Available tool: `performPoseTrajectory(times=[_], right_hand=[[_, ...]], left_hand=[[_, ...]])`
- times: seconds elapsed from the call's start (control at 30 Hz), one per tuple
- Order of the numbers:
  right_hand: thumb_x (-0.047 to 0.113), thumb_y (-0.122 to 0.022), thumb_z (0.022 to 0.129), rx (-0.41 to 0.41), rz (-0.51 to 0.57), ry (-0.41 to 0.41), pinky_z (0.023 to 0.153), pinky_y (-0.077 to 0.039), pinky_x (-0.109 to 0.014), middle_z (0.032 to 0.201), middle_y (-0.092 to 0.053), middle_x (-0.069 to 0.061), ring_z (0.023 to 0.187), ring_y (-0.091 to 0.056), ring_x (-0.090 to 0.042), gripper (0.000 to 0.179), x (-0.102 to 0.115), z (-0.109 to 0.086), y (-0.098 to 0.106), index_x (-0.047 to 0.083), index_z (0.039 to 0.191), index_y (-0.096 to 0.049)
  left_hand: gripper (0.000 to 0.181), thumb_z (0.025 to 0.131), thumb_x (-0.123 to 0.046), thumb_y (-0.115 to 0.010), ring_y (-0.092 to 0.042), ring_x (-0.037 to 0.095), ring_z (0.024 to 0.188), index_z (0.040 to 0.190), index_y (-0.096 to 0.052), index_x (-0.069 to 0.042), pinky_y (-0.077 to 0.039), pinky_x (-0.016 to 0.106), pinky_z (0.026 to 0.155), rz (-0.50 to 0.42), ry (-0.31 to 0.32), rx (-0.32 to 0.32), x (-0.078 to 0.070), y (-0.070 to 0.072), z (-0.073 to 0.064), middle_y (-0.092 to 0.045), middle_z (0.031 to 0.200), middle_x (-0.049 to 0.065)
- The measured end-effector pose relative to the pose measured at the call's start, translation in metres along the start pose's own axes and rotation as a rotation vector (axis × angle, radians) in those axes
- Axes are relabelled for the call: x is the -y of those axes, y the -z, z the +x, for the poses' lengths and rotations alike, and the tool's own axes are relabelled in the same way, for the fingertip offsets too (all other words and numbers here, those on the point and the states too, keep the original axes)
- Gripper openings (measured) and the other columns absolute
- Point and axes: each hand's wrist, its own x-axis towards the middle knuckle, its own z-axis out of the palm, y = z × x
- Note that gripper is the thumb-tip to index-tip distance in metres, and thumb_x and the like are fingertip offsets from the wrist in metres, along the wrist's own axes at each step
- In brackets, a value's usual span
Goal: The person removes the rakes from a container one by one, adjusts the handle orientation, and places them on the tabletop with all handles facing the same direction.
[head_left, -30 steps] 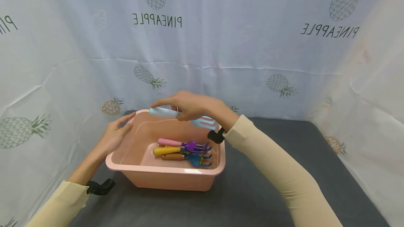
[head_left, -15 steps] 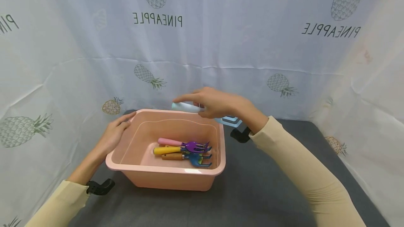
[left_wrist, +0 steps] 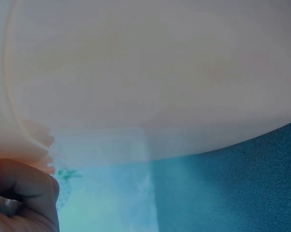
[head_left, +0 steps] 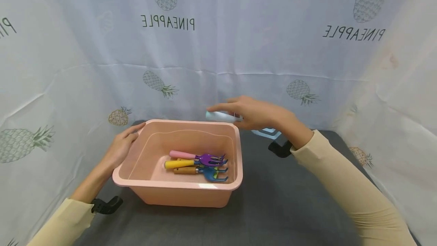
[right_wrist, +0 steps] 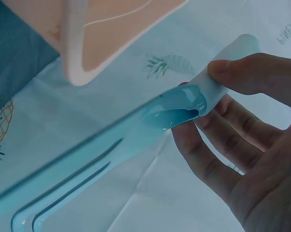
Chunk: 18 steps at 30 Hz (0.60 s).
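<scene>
My left hand (head_left: 120, 148) grips the rim of a pink plastic basin (head_left: 177, 184) at its left side. Beyond the basin's right back corner, my right hand (head_left: 257, 113) holds a light blue hand rake (head_left: 267, 133) by its pale handle. In the right wrist view, the thumb and fingers pinch that handle near the neck, and the tines point down to the left. Inside the basin lie a purple fork with a pink handle (head_left: 182, 155), a yellow-handled tool (head_left: 179, 164) and a blue rake with a wooden handle (head_left: 186, 170), overlapping one another.
The basin stands on a dark grey tabletop (head_left: 290, 200). A white cloth with pineapple prints (head_left: 218, 48) hangs behind and at both sides. Dark bands with wrist cameras (head_left: 280, 149) sit on both wrists.
My right hand has carried the light blue hand rake rightward, from above the basin to past its right back corner. My left hand has stayed on the rim.
</scene>
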Motion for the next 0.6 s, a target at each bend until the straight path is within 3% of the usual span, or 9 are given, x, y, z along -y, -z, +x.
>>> performPoseTrajectory(times=[0.27, 0.5, 0.6], right_hand=[[0.003, -0.060, 0.098, -0.009, -0.024, -0.042, 0.082, -0.055, -0.035, 0.141, -0.063, 0.005, 0.096, -0.061, -0.015, 0.070, -0.014, -0.016, 0.000, 0.036, 0.158, -0.043], [0.000, -0.058, 0.098, -0.009, -0.025, -0.074, 0.079, -0.054, -0.035, 0.132, -0.066, 0.003, 0.091, -0.060, -0.016, 0.070, -0.025, -0.028, -0.005, 0.034, 0.158, -0.044], [-0.001, -0.058, 0.097, -0.005, -0.021, -0.096, 0.078, -0.052, -0.035, 0.138, -0.063, 0.002, 0.090, -0.059, -0.017, 0.071, -0.031, -0.033, -0.007, 0.033, 0.158, -0.044]], left_hand=[[0.053, 0.114, -0.033, -0.029, -0.048, 0.046, 0.139, 0.164, -0.031, -0.013, -0.048, 0.010, 0.079, -0.030, -0.037, 0.004, 0.001, -0.001, 0.002, -0.031, 0.165, 0.029], [0.053, 0.115, -0.031, -0.028, -0.047, 0.046, 0.140, 0.164, -0.030, -0.011, -0.049, 0.009, 0.080, -0.056, -0.041, 0.009, 0.001, -0.001, 0.002, -0.031, 0.164, 0.030], [0.053, 0.115, -0.031, -0.028, -0.050, 0.043, 0.137, 0.164, -0.031, -0.011, -0.050, 0.010, 0.080, -0.055, -0.038, 0.003, 0.001, -0.002, 0.002, -0.033, 0.163, 0.030]])
